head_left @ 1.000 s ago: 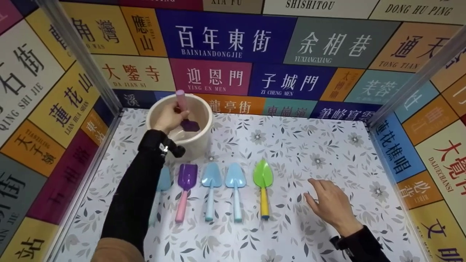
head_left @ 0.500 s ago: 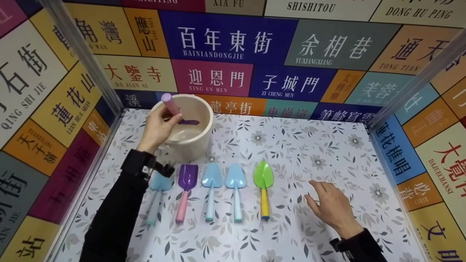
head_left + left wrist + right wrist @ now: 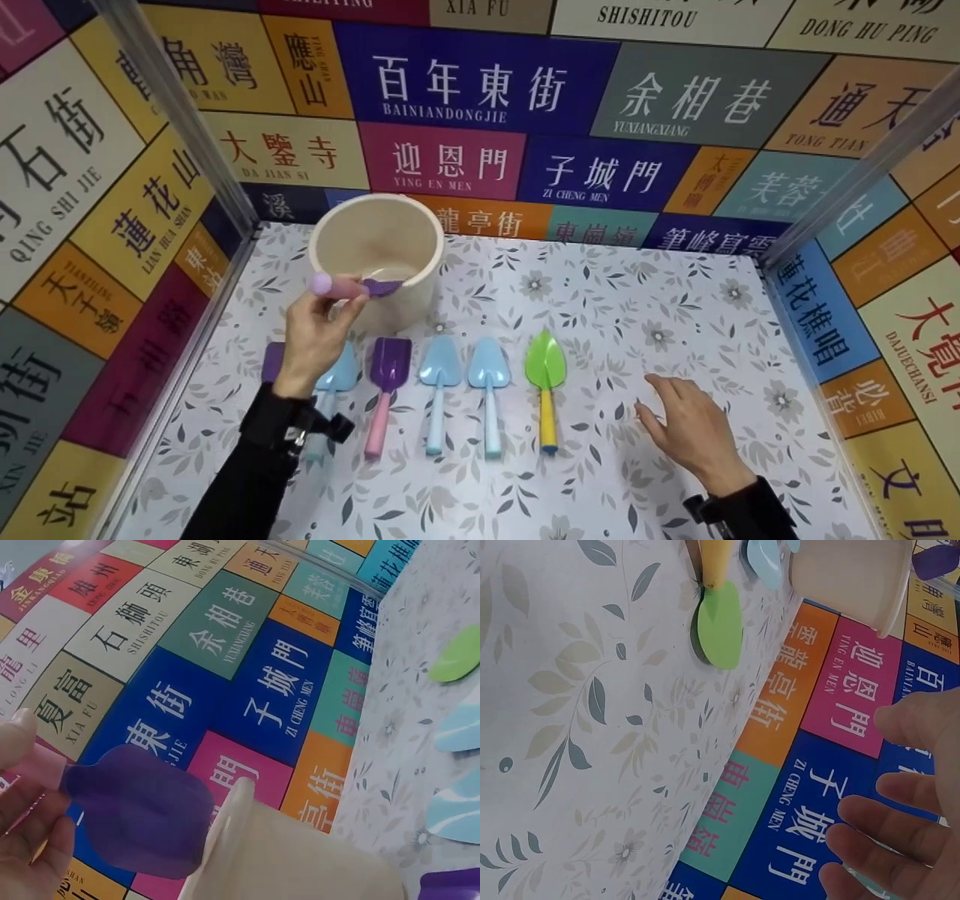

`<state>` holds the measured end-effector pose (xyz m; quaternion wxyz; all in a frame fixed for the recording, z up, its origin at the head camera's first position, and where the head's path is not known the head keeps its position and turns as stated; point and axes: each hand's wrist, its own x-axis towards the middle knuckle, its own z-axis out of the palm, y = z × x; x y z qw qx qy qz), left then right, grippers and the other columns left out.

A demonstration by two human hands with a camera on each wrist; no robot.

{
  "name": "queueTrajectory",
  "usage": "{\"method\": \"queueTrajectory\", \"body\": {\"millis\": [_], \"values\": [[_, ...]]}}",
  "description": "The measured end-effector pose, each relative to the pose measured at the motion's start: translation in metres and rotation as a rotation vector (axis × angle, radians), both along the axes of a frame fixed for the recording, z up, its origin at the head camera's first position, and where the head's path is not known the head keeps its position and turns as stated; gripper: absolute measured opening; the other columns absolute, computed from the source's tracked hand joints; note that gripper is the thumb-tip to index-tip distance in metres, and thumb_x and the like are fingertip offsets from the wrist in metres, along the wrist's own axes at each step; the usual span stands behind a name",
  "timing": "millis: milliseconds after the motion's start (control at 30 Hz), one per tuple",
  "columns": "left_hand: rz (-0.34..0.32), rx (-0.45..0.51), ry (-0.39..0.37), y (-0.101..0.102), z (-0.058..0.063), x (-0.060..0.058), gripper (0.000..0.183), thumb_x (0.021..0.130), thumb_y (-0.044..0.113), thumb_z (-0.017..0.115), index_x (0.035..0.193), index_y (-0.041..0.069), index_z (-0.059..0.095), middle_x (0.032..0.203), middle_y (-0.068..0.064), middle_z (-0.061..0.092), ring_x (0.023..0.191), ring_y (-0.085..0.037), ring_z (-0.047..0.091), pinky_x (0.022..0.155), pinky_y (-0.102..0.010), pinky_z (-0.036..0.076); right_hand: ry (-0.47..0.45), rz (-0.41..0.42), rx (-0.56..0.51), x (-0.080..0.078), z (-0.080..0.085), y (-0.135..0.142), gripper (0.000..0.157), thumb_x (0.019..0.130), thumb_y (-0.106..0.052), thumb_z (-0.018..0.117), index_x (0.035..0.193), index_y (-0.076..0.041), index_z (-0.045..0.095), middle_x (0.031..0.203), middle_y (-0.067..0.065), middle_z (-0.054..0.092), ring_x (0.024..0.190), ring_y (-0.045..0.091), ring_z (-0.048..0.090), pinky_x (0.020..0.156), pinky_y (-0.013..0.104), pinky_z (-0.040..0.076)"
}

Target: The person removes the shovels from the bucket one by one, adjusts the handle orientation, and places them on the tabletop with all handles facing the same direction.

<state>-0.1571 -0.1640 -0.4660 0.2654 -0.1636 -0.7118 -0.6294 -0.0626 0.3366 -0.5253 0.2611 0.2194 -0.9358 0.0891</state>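
My left hand [image 3: 313,341] grips the pink handle of a small toy shovel, whose purple blade [image 3: 142,810] points right. That shovel is raised at the near-left rim of the cream bucket [image 3: 409,307]; whether it touches the rim I cannot tell. My right hand [image 3: 690,431] holds nothing, its fingers loosely spread at the right side. Between the hands lies a row of shovels: a pink-handled purple shovel [image 3: 390,364], light blue shovels [image 3: 439,361] and a green shovel [image 3: 545,360] with a yellow handle. Another purple blade [image 3: 272,361] is partly hidden behind my left hand.
Leaf-and-flower patterned white cloth [image 3: 600,300] covers the table. Panels printed with Chinese characters [image 3: 472,82] enclose the back and both sides, with clear strips at the corners.
My left hand lifted the shovel out of the bucket's inside and drew it back toward the near-left, its handle tilting over to the left. The right hand has barely moved.
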Motion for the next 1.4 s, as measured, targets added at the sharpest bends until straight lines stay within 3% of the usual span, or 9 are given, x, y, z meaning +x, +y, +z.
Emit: {"method": "queueTrajectory", "body": {"millis": [133, 267, 400, 533, 867, 1100, 1233, 1400], "values": [[0.076, -0.104, 0.189, 0.002, -0.013, 0.010, 0.015, 0.086, -0.005, 0.083, 0.099, -0.009, 0.075, 0.100, -0.015, 0.079, 0.107, 0.001, 0.071, 0.102, -0.018, 0.055, -0.001, -0.007, -0.006, 0.001, 0.001, 0.001, 0.051, 0.073, -0.008, 0.090, 0.118, 0.004, 0.070, 0.097, 0.020, 0.073, 0.085, 0.037, 0.070, 0.067, 0.050, 0.059], [0.138, -0.237, 0.313, 0.006, -0.022, 0.020, 0.019, 0.087, -0.001, 0.082, 0.105, -0.005, 0.076, 0.102, -0.023, 0.076, 0.105, -0.012, 0.073, 0.105, -0.016, 0.052, 0.000, -0.010, -0.007, 0.001, 0.002, 0.000, 0.051, 0.072, -0.009, 0.091, 0.118, 0.003, 0.070, 0.097, 0.020, 0.074, 0.084, 0.037, 0.070, 0.066, 0.049, 0.059], [0.129, -0.360, 0.394, 0.009, -0.028, 0.028, 0.027, 0.078, -0.012, 0.079, 0.104, -0.005, 0.075, 0.103, -0.022, 0.074, 0.100, -0.031, 0.071, 0.110, -0.016, 0.049, 0.002, -0.012, -0.004, 0.000, 0.004, 0.000, 0.052, 0.072, -0.009, 0.092, 0.118, 0.002, 0.070, 0.096, 0.019, 0.073, 0.083, 0.036, 0.070, 0.066, 0.049, 0.059], [0.104, -0.451, 0.438, 0.011, -0.032, 0.033, 0.036, 0.071, -0.018, 0.079, 0.104, -0.005, 0.075, 0.104, -0.021, 0.074, 0.100, -0.037, 0.067, 0.116, -0.017, 0.044, -0.003, -0.015, -0.002, 0.000, 0.007, -0.001, 0.053, 0.072, -0.009, 0.092, 0.119, 0.002, 0.070, 0.098, 0.019, 0.074, 0.084, 0.036, 0.070, 0.066, 0.049, 0.059], [0.102, -0.632, 0.537, 0.012, -0.031, 0.035, 0.038, 0.072, -0.015, 0.077, 0.108, -0.005, 0.075, 0.108, -0.020, 0.074, 0.102, -0.039, 0.068, 0.122, -0.020, 0.039, -0.010, 0.002, -0.040, -0.005, 0.029, -0.005, 0.049, 0.075, -0.007, 0.090, 0.118, 0.003, 0.069, 0.098, 0.018, 0.073, 0.086, 0.036, 0.070, 0.063, 0.048, 0.058], [0.103, -0.802, 0.699, 0.030, -0.024, 0.030, 0.017, 0.084, -0.005, 0.069, 0.099, 0.000, 0.075, 0.100, -0.015, 0.073, 0.097, -0.032, 0.069, 0.094, -0.039, 0.058, -0.047, 0.059, -0.103, -0.015, 0.051, -0.023, 0.046, 0.078, -0.006, 0.089, 0.118, 0.003, 0.068, 0.101, 0.018, 0.073, 0.091, 0.035, 0.071, 0.065, 0.048, 0.059], [0.115, -0.896, 0.784, 0.048, -0.020, 0.028, 0.009, 0.088, 0.003, 0.069, 0.096, 0.004, 0.074, 0.097, -0.009, 0.072, 0.093, -0.026, 0.068, 0.086, -0.036, 0.060, -0.100, 0.119, -0.150, -0.022, 0.061, -0.040, 0.044, 0.081, -0.005, 0.088, 0.118, 0.004, 0.068, 0.103, 0.018, 0.074, 0.094, 0.034, 0.072, 0.073, 0.049, 0.060], [0.142, -1.049, 0.883, 0.073, -0.020, 0.029, 0.010, 0.086, 0.007, 0.069, 0.095, 0.011, 0.071, 0.094, -0.004, 0.070, 0.092, -0.021, 0.066, 0.086, -0.032, 0.057, -0.184, 0.206, -0.208, -0.028, 0.067, -0.066, 0.040, 0.085, -0.004, 0.085, 0.120, 0.003, 0.069, 0.105, 0.015, 0.075, 0.094, 0.029, 0.072, 0.078, 0.044, 0.062]]}}
